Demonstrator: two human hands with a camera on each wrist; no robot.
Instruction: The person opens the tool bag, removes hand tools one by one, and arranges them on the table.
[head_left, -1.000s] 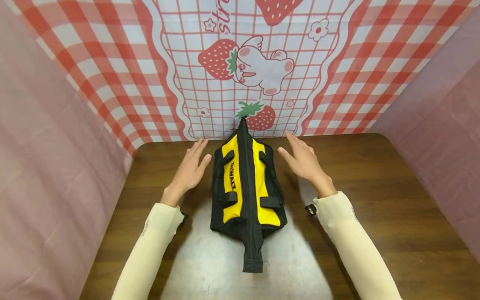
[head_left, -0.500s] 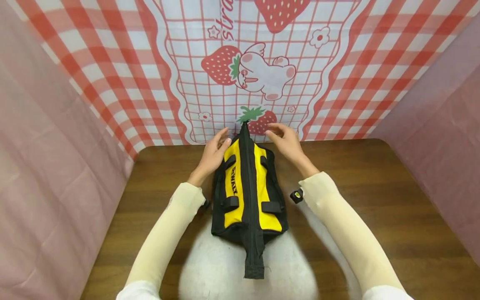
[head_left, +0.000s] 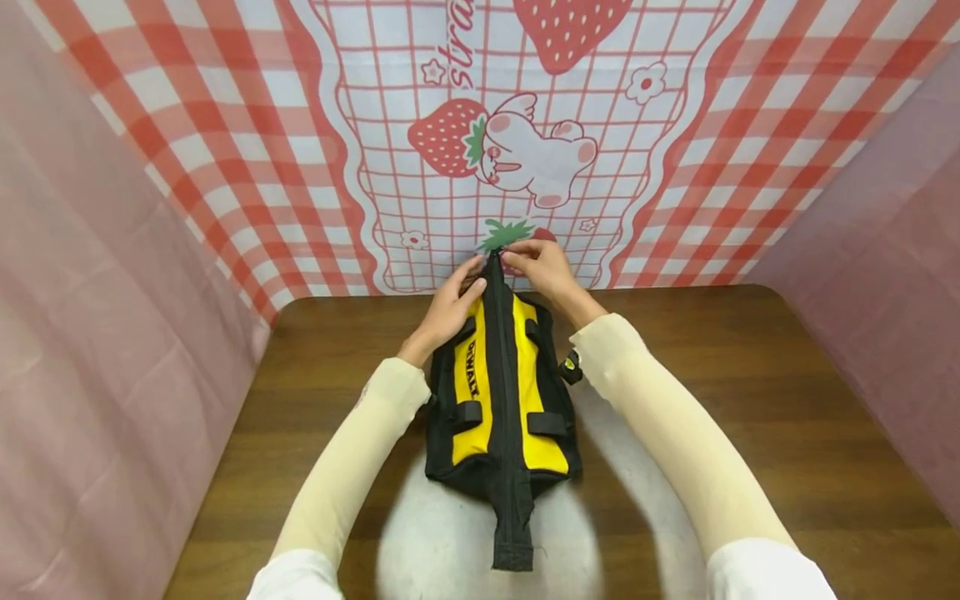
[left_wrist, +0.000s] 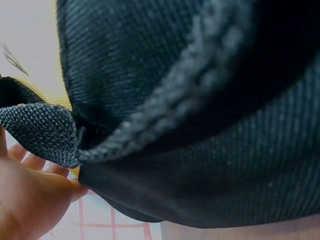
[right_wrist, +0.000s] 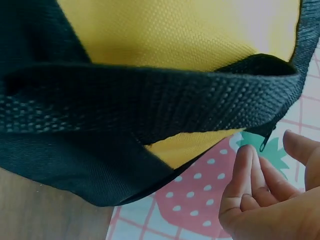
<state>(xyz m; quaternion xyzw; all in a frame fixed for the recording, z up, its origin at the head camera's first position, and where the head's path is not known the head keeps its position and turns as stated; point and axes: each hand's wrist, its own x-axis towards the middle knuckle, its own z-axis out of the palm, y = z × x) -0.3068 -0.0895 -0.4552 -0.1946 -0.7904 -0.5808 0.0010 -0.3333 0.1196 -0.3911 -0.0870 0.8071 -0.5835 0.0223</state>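
Centrally, a black-and-yellow bag is lying lengthwise, lower to upper middle of the frame | its zipper pull is hanging at the upper end, just left of the nearer right hand, whose bent fingers are holding nothing | the left hand is resting relaxed fingers against its upper-left side.

Arms angled inward, left hand relaxed, right hand loosely curved

The bag sits on the table, before the backdrop (left curtain and right curtain flanking both).
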